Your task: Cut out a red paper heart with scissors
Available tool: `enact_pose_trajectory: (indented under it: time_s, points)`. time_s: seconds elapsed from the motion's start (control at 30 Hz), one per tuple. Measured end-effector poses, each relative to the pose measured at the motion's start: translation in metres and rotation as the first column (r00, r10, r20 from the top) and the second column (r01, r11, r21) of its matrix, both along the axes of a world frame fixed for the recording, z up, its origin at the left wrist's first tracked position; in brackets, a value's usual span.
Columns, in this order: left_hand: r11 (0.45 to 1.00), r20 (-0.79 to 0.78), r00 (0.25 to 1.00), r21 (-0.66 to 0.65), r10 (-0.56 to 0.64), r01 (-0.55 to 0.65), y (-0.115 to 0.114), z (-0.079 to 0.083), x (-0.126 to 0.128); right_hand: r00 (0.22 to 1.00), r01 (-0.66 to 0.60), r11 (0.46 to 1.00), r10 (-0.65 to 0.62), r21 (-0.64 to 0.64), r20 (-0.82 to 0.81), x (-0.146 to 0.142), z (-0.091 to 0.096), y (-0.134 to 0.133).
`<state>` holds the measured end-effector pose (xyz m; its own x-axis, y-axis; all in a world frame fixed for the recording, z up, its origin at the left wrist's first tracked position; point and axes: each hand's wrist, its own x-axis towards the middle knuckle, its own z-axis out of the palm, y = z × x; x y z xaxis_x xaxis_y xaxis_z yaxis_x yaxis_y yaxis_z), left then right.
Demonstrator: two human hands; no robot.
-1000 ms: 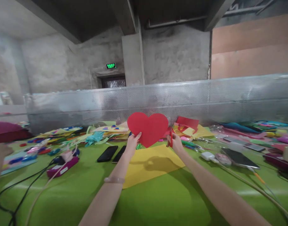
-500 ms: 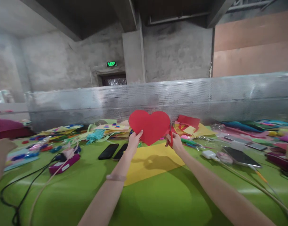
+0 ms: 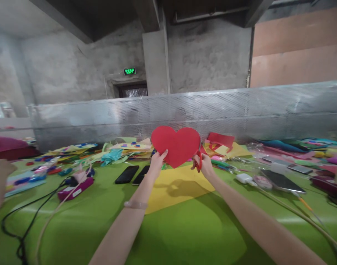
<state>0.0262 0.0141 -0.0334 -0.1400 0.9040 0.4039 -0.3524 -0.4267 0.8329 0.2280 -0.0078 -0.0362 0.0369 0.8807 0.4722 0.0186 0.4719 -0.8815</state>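
Note:
A red paper heart [image 3: 176, 145] is held upright above the table, facing me. My left hand [image 3: 158, 162] pinches its lower left edge, the thumb lying on the front. My right hand [image 3: 205, 165] has its fingers in the red handles of a pair of scissors [image 3: 199, 160], whose blades point up along the heart's right edge. Whether the blades touch the paper I cannot tell. Below both hands a yellow sheet of paper [image 3: 179, 187] lies on the green tabletop [image 3: 185, 235], with the heart's shadow on it.
Two dark phones, the nearer one [image 3: 127, 174] in full view, lie left of the sheet. A purple power strip [image 3: 76, 189] with cables sits farther left, near another person's arm [image 3: 0, 184]. Red paper scraps [image 3: 220, 139], a white charger [image 3: 244, 179] and another phone [image 3: 281, 181] are to the right.
The heart and both hands stay nearly in place, with the heart slightly higher in view. The fingers of my right hand on the scissors have shifted a little.

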Motion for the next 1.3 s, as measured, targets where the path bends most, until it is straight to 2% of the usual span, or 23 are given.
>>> enact_pose_trajectory:
  time_s: [0.57,1.3]
  points:
    - [0.999,-0.020,0.999,0.032,-0.035,0.035,-0.002,-0.001,0.000,1.000,0.023,1.000,-0.022,0.012,-0.010,-0.002,0.003,-0.005]
    - [0.999,-0.004,1.000,0.032,-0.026,0.026,-0.003,0.001,0.002,0.994,0.098,0.995,-0.098,0.017,0.045,-0.003,0.007,-0.013]
